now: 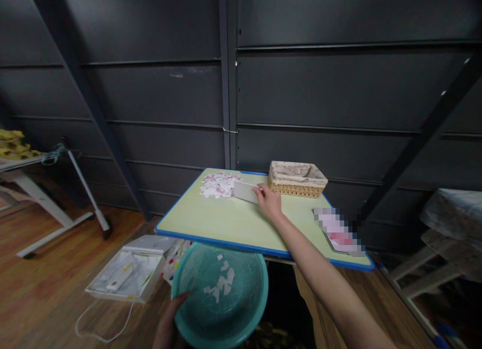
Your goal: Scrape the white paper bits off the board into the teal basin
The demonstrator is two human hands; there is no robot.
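My right hand (269,201) pinches a flat white card (245,192) held on edge over the table. The card's left end meets a heap of torn paper scraps (219,185), white with pink patches. Below the table's front edge, my left hand (170,316) grips the rim of a green plastic basket (241,309), thumb inside and the other fingers hidden beneath. Several white paper pieces (224,283) lie at the bottom of this basket.
The pale green table (218,223) has a blue edge. A lined wicker basket (297,192) stands at its back, and a pinkish, blurred-out flat item (337,233) lies to the right. On the floor at left, an open white box (124,276) trails a cable. A dark panelled wall (181,98) rises behind.
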